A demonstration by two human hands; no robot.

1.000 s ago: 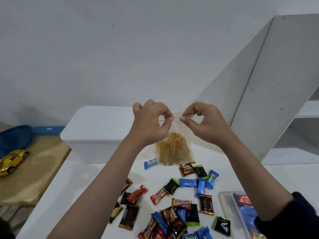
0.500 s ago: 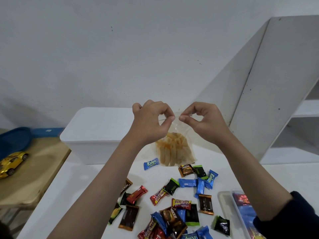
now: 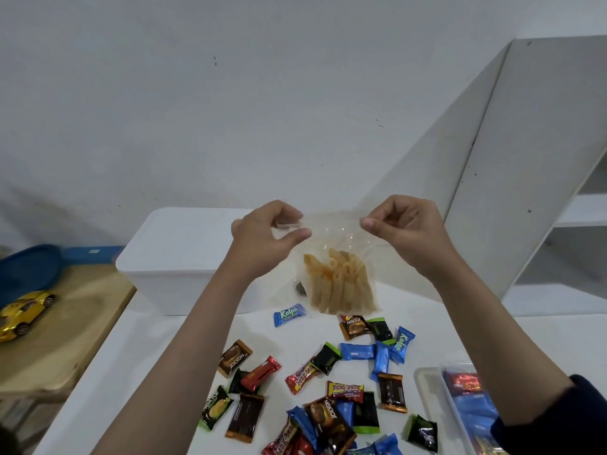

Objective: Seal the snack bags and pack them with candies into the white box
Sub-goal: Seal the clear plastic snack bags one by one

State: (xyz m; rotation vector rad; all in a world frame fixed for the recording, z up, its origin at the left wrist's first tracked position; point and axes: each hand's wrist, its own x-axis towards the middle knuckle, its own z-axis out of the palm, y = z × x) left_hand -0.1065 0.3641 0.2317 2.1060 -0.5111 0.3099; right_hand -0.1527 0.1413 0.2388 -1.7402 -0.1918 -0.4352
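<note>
- Nearest, a loose scatter of wrapped candies point(image 3: 331, 389) lies on the white counter point(image 3: 138, 372); wrappers are blue, black with green ends, brown and red, some overlapping in a heap at the lower edge; one blue candy point(image 3: 289, 314) sits apart, just in front of the box
- At the lower right corner a clear plastic tray point(image 3: 427, 385) holds more wrapped sweets, red and blue; its contents are partly cut off by the frame and by a dark sleeve point(image 3: 558, 418)
- Above the candies, both forearms reach forward; the left hand point(image 3: 262, 244) has its grip pinched on the left end of the snack bag's top edge, thumb under and fingers curled over; the right hand point(image 3: 407, 231) pinches the right end of the same edge; the two are apart, with the top strip stretched between them
- The snack bag point(image 3: 338, 270) is clear plastic, held in the air over the counter and hanging down; pale orange stick-shaped snacks stand bunched in its lower part, dusted with darker orange; whether the seal is pressed shut along its length cannot be told
- Behind the bag stands the white box point(image 3: 177, 257), lid on, inside hidden
- Farther left, a yellow toy car point(image 3: 24, 311) rests on a wooden surface point(image 3: 65, 339)
</note>
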